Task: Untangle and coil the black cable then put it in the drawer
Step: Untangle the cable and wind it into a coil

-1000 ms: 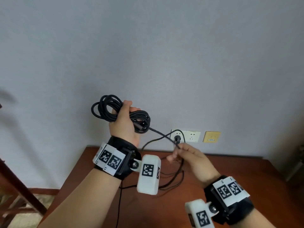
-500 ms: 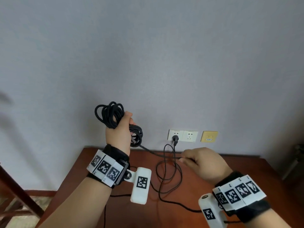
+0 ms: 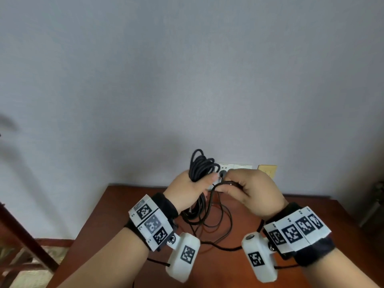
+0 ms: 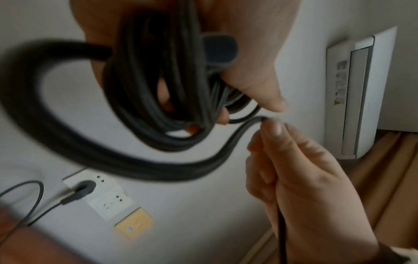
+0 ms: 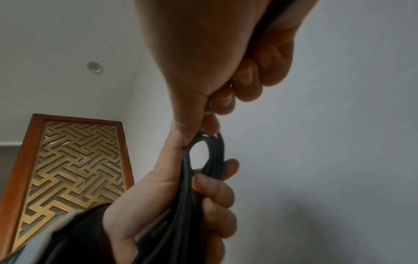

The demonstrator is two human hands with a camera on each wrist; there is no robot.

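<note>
The black cable [image 3: 201, 165] is partly wound into a coil, and my left hand [image 3: 192, 187] grips that coil in front of the wall. My right hand [image 3: 235, 187] pinches a loose strand [image 3: 220, 185] right beside the left thumb. In the left wrist view the coil [image 4: 156, 92] hangs from my left hand, and my right hand's fingertips [image 4: 270, 127] hold a bend of the cable just below the thumb. In the right wrist view the left hand [image 5: 181, 196] clasps the bundled strands [image 5: 194, 180]. The uncoiled rest [image 3: 209, 220] droops in loops onto the table. No drawer is in view.
The brown wooden table [image 3: 311, 217] stands against a grey wall. White sockets [image 3: 235, 166] hold a dark plug [image 3: 223, 173], with a yellow plate [image 3: 267, 171] beside them. A standing air conditioner [image 4: 357, 89] is to the right, and a wooden lattice panel [image 5: 68, 169] to the left.
My left hand has carried the coil down and to the right. My right hand has risen toward it with the strand, so both hands now meet in front of the sockets.
</note>
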